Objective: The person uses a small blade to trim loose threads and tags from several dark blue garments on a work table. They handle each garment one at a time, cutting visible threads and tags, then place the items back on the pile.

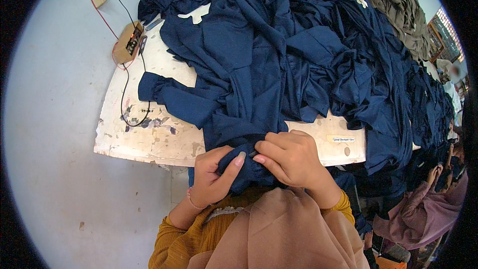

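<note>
Head view, and I see the pale counter (112,137) heaped with navy cloth (343,69). One navy garment (231,82) spreads to the near edge, its bunched fold (239,177) held there. It looks soft and limp, not fragile, light by the handful, though its length would probably drag. The left hand (211,174) wraps its fingers around the fold, thumb on top; the right hand (294,157) pinches beside it. That gathered edge seems the surest hold; loose panels would sag.

Mustard slvs (172,239), lt brn scarf (284,234), bracelet (190,198)
</note>
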`<state>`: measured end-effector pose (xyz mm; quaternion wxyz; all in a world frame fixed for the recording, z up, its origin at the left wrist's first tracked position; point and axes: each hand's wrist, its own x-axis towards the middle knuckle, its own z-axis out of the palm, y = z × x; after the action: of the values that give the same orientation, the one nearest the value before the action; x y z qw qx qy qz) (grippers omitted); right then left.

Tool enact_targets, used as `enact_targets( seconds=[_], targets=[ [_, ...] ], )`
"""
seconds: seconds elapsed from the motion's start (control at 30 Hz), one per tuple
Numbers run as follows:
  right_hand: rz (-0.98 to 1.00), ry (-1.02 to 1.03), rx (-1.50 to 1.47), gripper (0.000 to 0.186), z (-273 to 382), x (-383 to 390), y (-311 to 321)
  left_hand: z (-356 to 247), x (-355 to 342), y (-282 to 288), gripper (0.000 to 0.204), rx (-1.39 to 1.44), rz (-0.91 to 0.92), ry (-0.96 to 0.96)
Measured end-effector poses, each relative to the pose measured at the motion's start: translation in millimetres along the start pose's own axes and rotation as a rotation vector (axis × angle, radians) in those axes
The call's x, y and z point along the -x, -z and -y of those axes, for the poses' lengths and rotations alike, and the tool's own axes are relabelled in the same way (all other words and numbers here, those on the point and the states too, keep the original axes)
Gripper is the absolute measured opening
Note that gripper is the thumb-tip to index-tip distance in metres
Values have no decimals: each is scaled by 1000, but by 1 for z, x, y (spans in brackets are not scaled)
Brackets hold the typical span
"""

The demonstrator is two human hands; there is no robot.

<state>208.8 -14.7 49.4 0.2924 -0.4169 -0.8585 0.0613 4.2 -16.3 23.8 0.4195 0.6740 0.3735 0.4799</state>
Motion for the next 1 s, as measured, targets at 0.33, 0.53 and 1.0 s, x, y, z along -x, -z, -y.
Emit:
enact_targets(
  seconds=[0.33, 0.53, 1.0],
  targets=[
    [-105, -127, -729, 15, -13, -12, -12, 2, -1, 3, 15, 72, 121, 10],
    [-489, -345, -626, 9, -49, -5, -29, 5, 1, 9, 13, 79, 145, 7],
    [30, -235, -579, 16, -35, 9, -15, 28, -5, 43, 26, -214, -77, 37]
  ],
)
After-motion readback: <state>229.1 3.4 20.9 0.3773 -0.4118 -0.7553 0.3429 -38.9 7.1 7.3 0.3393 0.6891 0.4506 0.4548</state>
